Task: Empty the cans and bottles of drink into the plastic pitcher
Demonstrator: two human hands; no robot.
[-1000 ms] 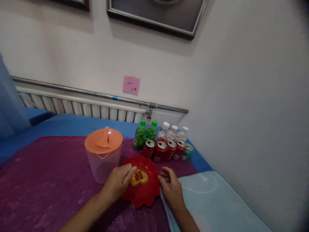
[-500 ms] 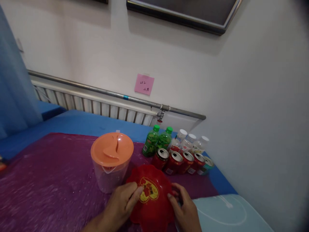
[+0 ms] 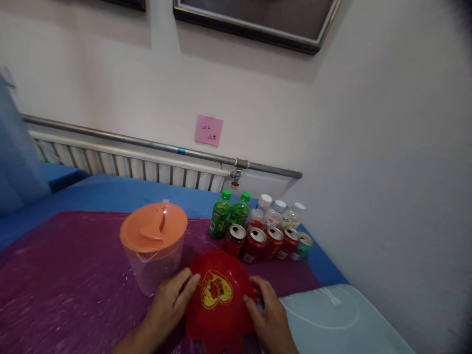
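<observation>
Between my hands is a red plastic plate (image 3: 221, 322) with a scalloped rim and a yellow heart print in its middle. My left hand (image 3: 170, 300) grips its left edge, thumb over the rim and the other fingers mostly hidden. On the opposite edge my right hand (image 3: 268, 314) holds the rim between thumb and fingers. Just left of the plate stands a clear bucket (image 3: 157, 270) with an orange lid (image 3: 155, 228). Red drink cans (image 3: 254, 246) stand close behind the plate.
Two green bottles (image 3: 220, 216), several white-capped clear bottles (image 3: 275, 214) and a teal can (image 3: 304, 246) stand behind. A purple sheet (image 3: 73, 275) covers the blue table (image 3: 110, 189); a pale blue mat (image 3: 332, 319) lies at right. A radiator pipe (image 3: 143, 142) runs along the wall.
My left hand has shifted from over the plate's printed middle out to its left edge. The right hand keeps its hold. The whole view has swung slightly right.
</observation>
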